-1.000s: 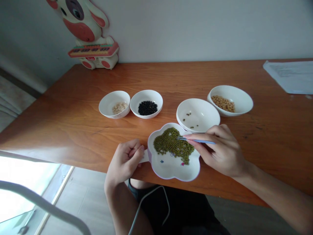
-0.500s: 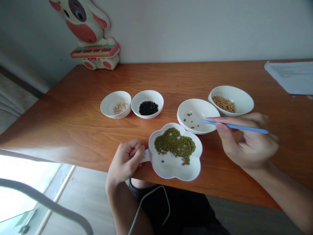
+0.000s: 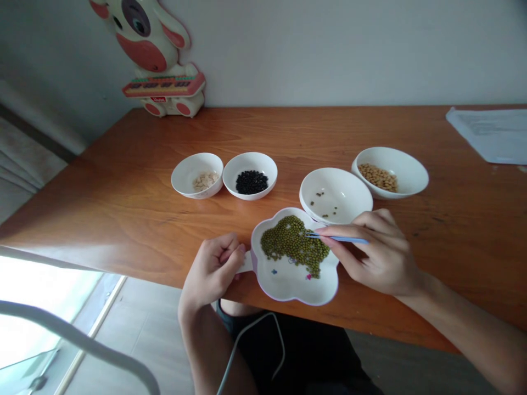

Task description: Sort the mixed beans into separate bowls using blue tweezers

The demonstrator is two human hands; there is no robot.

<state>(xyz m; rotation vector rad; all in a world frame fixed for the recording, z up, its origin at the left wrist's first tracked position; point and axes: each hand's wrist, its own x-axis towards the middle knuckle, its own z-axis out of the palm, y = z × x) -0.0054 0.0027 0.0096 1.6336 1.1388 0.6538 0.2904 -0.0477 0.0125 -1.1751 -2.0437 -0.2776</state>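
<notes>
My left hand point(image 3: 216, 269) is closed round the short handle of a white, flower-shaped dish point(image 3: 284, 285) with a lilac rim. Green mung beans point(image 3: 294, 241) cover the far part of the dish. Pinched in my right hand point(image 3: 376, 252) are blue tweezers point(image 3: 341, 238), their tips over the beans; whether they grip a bean is too small to tell. Just beyond the dish, a white bowl point(image 3: 349, 189) holds several scattered mung beans point(image 3: 325, 206). It looks stacked on another bowl.
Behind on the right stands a bowl point(image 3: 407, 170) of tan beans. Left of centre are bowls of black beans point(image 3: 251, 182) and pale pieces point(image 3: 205, 180). A cow-shaped toy keyboard point(image 3: 164, 85) and a paper sheet point(image 3: 494, 131) lie farther back. A cable point(image 3: 239, 340) crosses my lap.
My right hand has moved left and toward me, carrying the tweezers from over the white bowl to the mung beans in the dish. The left hand keeps its hold.
</notes>
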